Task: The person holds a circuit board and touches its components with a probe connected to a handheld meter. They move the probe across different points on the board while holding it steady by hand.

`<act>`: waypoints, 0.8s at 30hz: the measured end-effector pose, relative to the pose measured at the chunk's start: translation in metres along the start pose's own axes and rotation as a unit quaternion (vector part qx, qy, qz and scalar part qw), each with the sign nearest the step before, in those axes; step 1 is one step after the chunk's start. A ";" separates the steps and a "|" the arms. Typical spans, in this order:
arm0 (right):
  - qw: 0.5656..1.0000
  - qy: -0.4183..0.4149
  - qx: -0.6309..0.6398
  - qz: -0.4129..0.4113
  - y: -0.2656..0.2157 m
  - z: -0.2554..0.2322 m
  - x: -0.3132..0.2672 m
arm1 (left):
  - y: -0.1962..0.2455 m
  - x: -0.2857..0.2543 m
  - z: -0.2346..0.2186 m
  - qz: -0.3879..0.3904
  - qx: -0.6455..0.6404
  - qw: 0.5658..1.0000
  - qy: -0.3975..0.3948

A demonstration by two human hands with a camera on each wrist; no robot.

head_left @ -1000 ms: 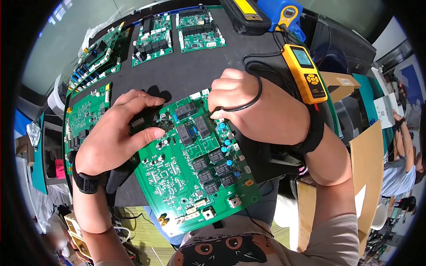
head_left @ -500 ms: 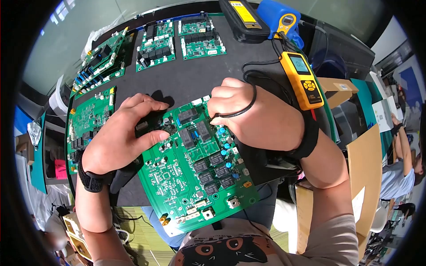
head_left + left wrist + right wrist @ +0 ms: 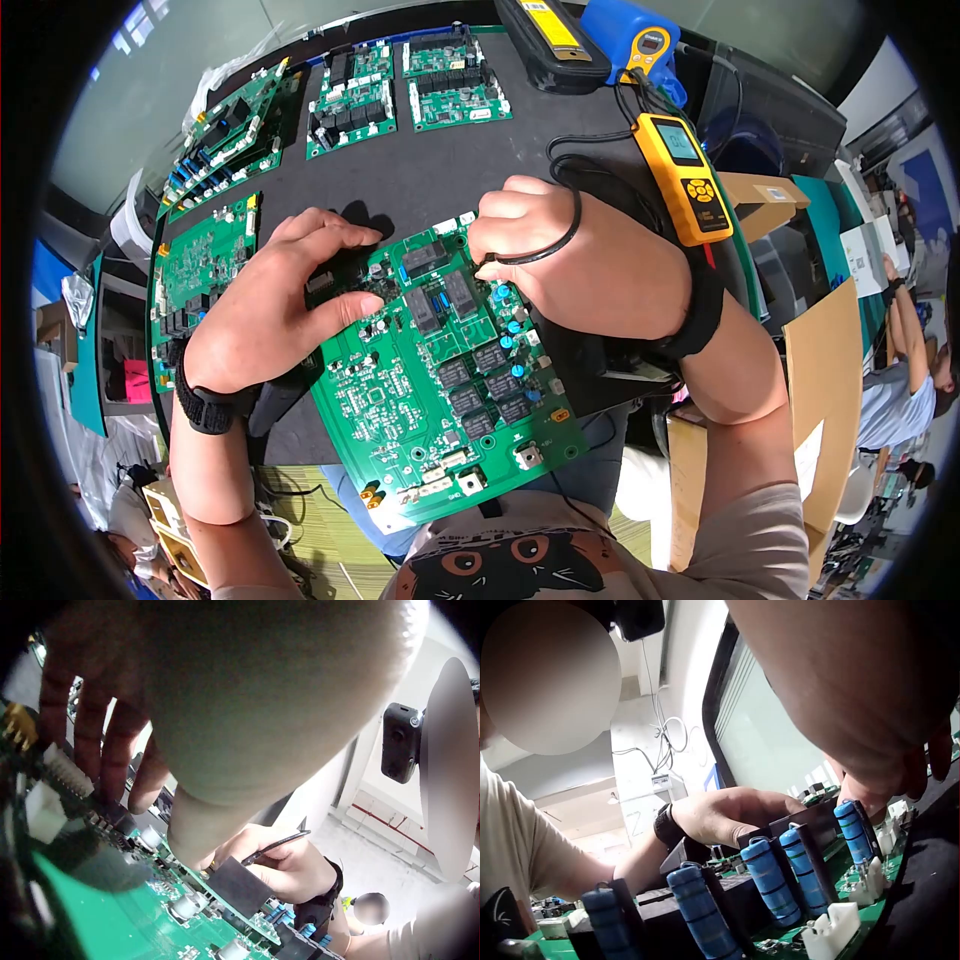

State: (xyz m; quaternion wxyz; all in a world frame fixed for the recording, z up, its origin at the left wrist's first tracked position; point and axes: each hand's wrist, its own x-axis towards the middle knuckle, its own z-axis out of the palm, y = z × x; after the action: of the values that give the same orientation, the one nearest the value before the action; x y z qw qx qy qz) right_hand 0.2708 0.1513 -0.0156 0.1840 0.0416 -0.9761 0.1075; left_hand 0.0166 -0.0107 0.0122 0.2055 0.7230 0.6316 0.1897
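A large green circuit board lies tilted in front of me, carrying black relays and blue round parts. My left hand holds its far left edge, thumb over the board's face and fingers stretched past the edge; the left wrist view shows those fingers hanging among white connectors. At the far right edge, my right hand has curled fingers and pinches a black cable that loops over its back. The cable's end is hidden by the hand. Blue cylindrical components stand close by in the right wrist view.
A yellow handheld meter with a lit screen lies at the right, cables beside it. Behind stand a black case and a blue device. More boards lie at the back and left. Cardboard rises near my right arm.
The head view has shifted slightly since a second ago, so board and hands appear a little lower and to the right. Both hands keep their places on the board.
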 end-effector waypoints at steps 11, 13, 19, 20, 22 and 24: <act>0.997 0.012 0.067 0.040 -0.001 0.001 0.000 | 0.004 0.000 0.000 -0.024 -0.042 0.999 -0.003; 0.997 0.016 0.065 0.036 0.001 0.003 0.000 | 0.004 -0.001 0.000 -0.021 -0.040 0.999 -0.002; 0.996 -0.004 0.071 0.051 -0.002 -0.002 0.000 | 0.001 -0.001 0.000 0.012 -0.007 1.000 0.010; 0.996 -0.004 0.069 0.056 -0.002 -0.001 0.000 | 0.002 -0.001 0.000 -0.001 -0.016 1.000 0.007; 0.996 -0.012 0.068 0.055 -0.002 -0.003 0.000 | 0.004 -0.001 -0.001 -0.016 -0.025 1.000 0.000; 0.996 -0.019 0.068 0.059 -0.002 -0.002 0.000 | 0.004 -0.001 0.000 -0.027 -0.043 0.999 -0.001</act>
State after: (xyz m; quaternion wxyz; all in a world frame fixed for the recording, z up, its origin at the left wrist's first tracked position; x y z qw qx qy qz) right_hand 0.2715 0.1502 -0.0128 0.1559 -0.0017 -0.9706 0.1834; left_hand 0.0197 -0.0120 0.0148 0.2415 0.6966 0.6420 0.2106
